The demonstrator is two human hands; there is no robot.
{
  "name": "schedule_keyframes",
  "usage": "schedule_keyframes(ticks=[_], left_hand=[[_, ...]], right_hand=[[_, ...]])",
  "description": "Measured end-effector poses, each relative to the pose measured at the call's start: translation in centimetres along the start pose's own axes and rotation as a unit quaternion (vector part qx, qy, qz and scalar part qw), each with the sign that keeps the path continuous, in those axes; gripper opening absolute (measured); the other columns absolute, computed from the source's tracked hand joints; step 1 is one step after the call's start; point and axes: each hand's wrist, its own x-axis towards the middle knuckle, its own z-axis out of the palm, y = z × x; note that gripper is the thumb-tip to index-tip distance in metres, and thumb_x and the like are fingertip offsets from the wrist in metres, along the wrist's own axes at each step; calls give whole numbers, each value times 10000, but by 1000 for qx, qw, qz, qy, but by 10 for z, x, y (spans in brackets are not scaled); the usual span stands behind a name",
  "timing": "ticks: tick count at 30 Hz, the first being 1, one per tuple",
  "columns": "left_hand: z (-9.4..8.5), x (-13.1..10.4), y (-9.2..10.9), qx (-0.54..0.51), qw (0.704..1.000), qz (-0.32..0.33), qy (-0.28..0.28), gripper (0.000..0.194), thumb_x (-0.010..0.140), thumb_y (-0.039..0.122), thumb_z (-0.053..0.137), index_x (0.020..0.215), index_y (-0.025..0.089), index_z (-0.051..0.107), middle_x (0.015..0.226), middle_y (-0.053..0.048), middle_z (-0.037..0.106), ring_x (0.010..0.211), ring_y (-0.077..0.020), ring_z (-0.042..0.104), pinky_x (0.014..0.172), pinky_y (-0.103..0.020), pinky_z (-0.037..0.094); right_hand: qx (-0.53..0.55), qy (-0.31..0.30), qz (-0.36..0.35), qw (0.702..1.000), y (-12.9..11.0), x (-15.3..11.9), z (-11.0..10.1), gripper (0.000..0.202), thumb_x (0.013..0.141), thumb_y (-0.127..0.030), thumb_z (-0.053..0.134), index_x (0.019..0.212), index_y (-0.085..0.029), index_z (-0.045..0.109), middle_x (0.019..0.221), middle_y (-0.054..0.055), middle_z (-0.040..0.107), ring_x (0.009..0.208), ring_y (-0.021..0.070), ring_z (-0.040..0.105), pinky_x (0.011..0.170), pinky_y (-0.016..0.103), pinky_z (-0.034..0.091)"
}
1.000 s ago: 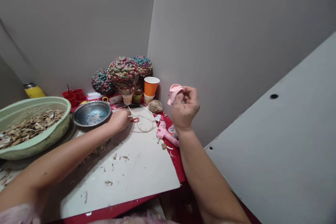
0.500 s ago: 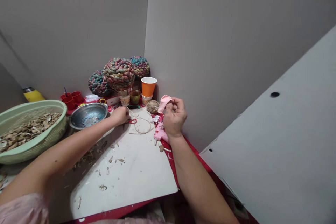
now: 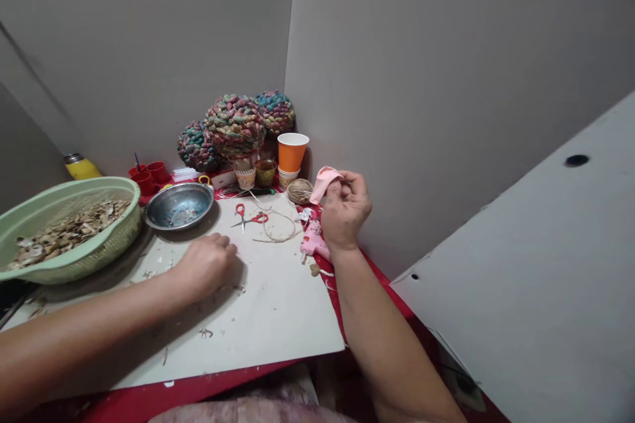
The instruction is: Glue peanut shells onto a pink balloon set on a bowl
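Over the right side of the white board (image 3: 290, 307), my right hand (image 3: 346, 211) is raised and pinches a limp pink piece (image 3: 325, 183) that looks like a deflated balloon. My left hand (image 3: 207, 268) rests low over the board's middle among small shell scraps, its fingers curled downward; what they hold, if anything, is hidden. Beyond it lie red-handled scissors (image 3: 258, 218) with open blades and a loose loop of twine (image 3: 280, 238). A pink glue gun (image 3: 313, 242) lies below my right hand, and a ball of twine (image 3: 300, 192) sits just left of that hand.
At left stand a green basket (image 3: 94, 258) of shells and a metal bowl (image 3: 163, 217). Three colourful shell-covered balls (image 3: 235, 125), an orange paper cup (image 3: 292, 153) and red cups (image 3: 157, 173) line the back. Grey panels (image 3: 421, 112) rise close behind and at right.
My left hand has drawn back from the scissors toward me, leaving them on the board. My right hand still holds the limp pink piece. The view has shifted slightly.
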Motion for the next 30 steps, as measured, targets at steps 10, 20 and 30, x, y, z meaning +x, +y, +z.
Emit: schedule_keyframes(ticks=[10,20,30], left_hand=[[31,23,13,37,995,64,65,165,924,113,434,885,151,590,893,-103,634,807,-239,553,751,-376,427],[22,-19,-36,72,987,-138,-46,245,943,227,369,854,160,588,830,-118,639,765,-259,602,647,-333,404],[-1,10,-15,21,995,-93,12,214,933,279,391,827,184,550,866,-88,654,766,-226,614,614,-285,360]], right_hand=[[51,14,-3,999,-13,7,-2,90,919,-280,521,917,-203,567,867,37,716,764,161,705,694,270,543],[106,-7,13,994,-35,3,-7,64,946,-288,501,934,-235,533,865,18,684,740,149,696,657,276,560],[65,49,15,997,-27,10,-12,89,929,-286,520,899,-207,546,784,20,664,710,154,687,609,248,539]])
